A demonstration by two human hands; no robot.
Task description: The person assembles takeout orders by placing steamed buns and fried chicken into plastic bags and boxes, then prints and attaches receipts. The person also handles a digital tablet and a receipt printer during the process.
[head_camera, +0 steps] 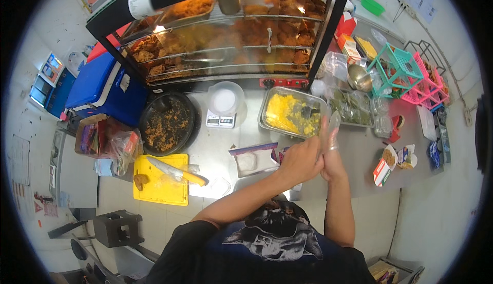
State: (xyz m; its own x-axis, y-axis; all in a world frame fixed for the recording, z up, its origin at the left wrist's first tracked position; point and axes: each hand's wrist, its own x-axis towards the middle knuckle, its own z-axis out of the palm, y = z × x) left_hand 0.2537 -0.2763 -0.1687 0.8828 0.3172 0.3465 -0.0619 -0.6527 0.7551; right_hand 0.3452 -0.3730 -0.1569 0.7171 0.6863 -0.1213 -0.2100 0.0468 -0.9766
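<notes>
My right hand (pixel 329 143) points away from me with its fingers extended, and a clear plastic glove (pixel 334 125) covers part of it. Close against its wrist, my left hand (pixel 302 160) is bare and closed, apparently gripping the glove's cuff; the exact grip is hidden. Just beyond both hands is a metal tray (pixel 265 124) of yellow food (pixel 283 110), with a dark utensil (pixel 308 111) resting in it. Left of my hands, an open paper box (pixel 265 161) holds a white wrapped portion (pixel 247 162).
A glass warming cabinet (pixel 215 85) of fried food spans the back. A knife (pixel 173 171) lies on a yellow cutting board (pixel 161 195). Nearby are a black mortar (pixel 191 130), a kitchen scale (pixel 220 120) under a bowl, a blue cooler (pixel 96 87) and filled food boxes (pixel 381 172).
</notes>
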